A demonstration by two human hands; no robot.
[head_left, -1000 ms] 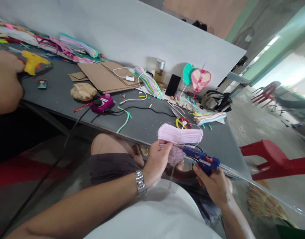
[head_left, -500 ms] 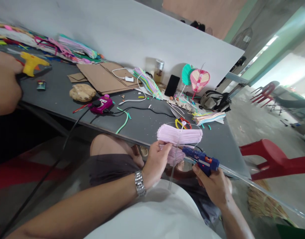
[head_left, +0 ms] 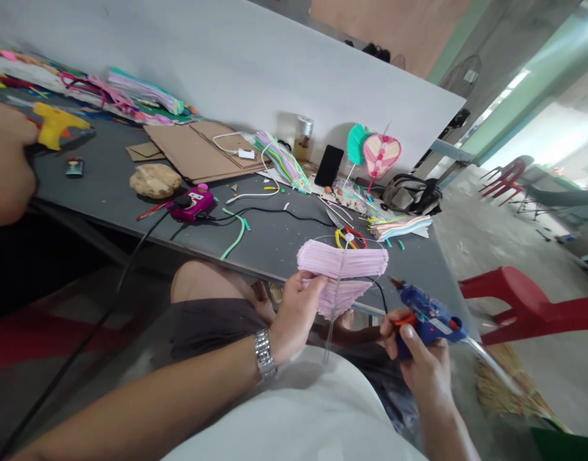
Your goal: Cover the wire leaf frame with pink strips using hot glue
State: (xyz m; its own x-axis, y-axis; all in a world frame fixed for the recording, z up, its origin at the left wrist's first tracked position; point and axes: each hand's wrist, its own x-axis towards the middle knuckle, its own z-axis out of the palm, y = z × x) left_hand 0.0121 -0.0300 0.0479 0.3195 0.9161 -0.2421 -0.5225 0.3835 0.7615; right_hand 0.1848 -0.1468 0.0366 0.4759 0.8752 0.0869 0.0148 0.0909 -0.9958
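Note:
My left hand [head_left: 298,307] pinches the left edge of a pale pink piece [head_left: 344,259] built from fuzzy pipe-cleaner strips. It has an upper and a lower band, a thin wire outline and a clear stem running down its middle toward my shirt. My right hand [head_left: 421,355] is wrapped round a blue hot glue gun [head_left: 432,317], with fingers at its orange trigger. The gun's nozzle points up and left, apart from the pink piece. A long clear glue stick [head_left: 495,368] sticks out of its back end.
On the grey table [head_left: 274,224] lie scissors [head_left: 350,238], a magenta power adapter [head_left: 192,203], a stone [head_left: 155,181], cardboard [head_left: 202,150], a phone [head_left: 329,165] and pipe-cleaner bundles [head_left: 402,227]. At left, another person's hand [head_left: 8,141] holds a yellow glue gun [head_left: 58,125]. A red chair [head_left: 509,294] stands right.
My right hand has drawn the blue glue gun away to the right, its nozzle leaving the pink piece. My left hand keeps its hold, and the lower pink band now shows more fully.

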